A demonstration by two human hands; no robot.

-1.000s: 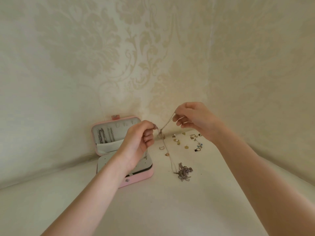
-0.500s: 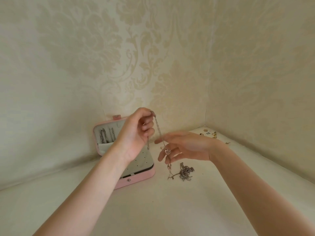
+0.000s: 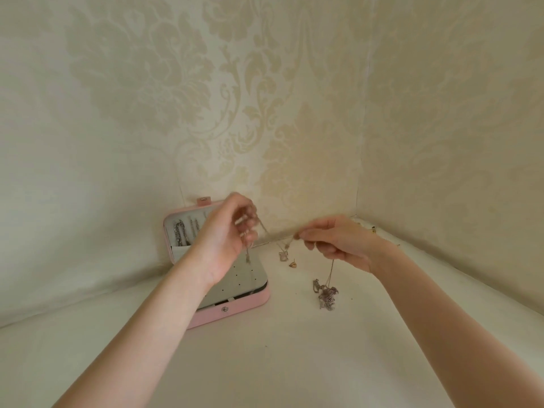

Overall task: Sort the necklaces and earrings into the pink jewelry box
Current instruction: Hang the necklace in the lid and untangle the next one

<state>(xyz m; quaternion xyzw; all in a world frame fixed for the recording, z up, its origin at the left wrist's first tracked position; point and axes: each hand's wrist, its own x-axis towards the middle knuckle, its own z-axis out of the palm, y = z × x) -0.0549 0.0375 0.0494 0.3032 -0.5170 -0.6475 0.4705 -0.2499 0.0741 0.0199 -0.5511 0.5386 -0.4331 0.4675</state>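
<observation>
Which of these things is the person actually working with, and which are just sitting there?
In use: left hand and right hand holding a thin chain; pink box, open.

Waiting: tangled chains; small earring; patterned wall is only backdrop.

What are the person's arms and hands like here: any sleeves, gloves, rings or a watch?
Both forearms are bare up to the frame's edge, with no sleeves showing. The left hand and right hand wear no gloves, and no watch or bracelet shows on either wrist. The fingers are slightly blurred, so I cannot tell whether any ring is worn.
</observation>
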